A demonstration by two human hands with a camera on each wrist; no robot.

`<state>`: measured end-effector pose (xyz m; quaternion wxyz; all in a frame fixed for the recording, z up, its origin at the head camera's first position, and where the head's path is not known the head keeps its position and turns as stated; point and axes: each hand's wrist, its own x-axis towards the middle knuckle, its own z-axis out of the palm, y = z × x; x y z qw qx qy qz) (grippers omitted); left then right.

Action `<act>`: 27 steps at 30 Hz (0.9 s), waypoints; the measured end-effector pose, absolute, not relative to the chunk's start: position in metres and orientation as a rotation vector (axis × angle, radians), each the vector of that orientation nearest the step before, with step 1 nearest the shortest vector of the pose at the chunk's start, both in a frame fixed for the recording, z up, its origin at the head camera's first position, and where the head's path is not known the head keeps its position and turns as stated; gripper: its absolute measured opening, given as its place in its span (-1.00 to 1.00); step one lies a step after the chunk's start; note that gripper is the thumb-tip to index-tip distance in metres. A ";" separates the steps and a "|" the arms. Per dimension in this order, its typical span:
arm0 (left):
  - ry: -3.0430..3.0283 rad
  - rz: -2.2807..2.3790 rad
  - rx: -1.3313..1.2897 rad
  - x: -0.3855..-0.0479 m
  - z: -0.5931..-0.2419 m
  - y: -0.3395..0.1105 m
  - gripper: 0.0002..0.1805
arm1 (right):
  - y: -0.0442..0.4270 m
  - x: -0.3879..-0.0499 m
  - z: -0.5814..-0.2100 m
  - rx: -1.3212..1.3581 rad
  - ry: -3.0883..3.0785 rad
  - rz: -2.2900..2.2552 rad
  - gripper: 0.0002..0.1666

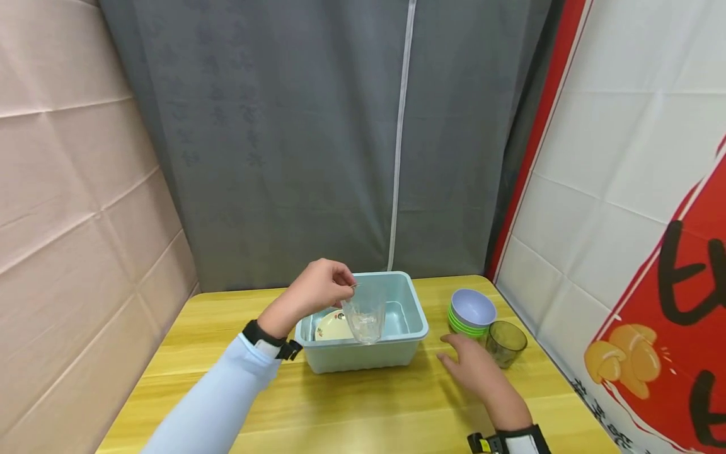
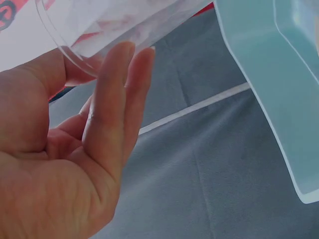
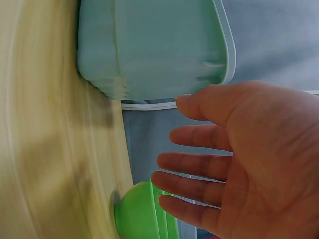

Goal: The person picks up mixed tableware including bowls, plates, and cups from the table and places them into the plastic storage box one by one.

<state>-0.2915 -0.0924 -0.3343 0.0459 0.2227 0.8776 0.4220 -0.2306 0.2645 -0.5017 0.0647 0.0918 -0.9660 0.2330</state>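
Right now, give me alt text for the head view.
The left hand pinches a clear cup by its rim over a pale blue basin holding a dish. The right hand hovers near stacked bowls and an olive-tinted cup on the table.

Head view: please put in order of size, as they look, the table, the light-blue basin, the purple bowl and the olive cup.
1. Table
2. Light-blue basin
3. Purple bowl and olive cup: too alike to rank.
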 end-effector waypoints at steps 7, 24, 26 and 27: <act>2.798 1.212 0.652 -0.331 -0.339 -0.077 -0.91 | 0.260 -0.229 -0.507 0.276 -2.924 0.777 -0.53; 2.810 0.885 0.576 -0.400 -0.380 -0.019 -0.60 | 0.258 -0.221 -0.510 0.261 -2.962 0.863 -0.55; 2.814 0.828 0.570 -0.405 -0.382 -0.013 -0.52 | 0.258 -0.220 -0.510 0.252 -2.970 0.880 -0.55; 2.820 0.802 0.565 -0.407 -0.383 -0.011 -0.49 | 0.258 -0.220 -0.511 0.244 -2.976 0.886 -0.55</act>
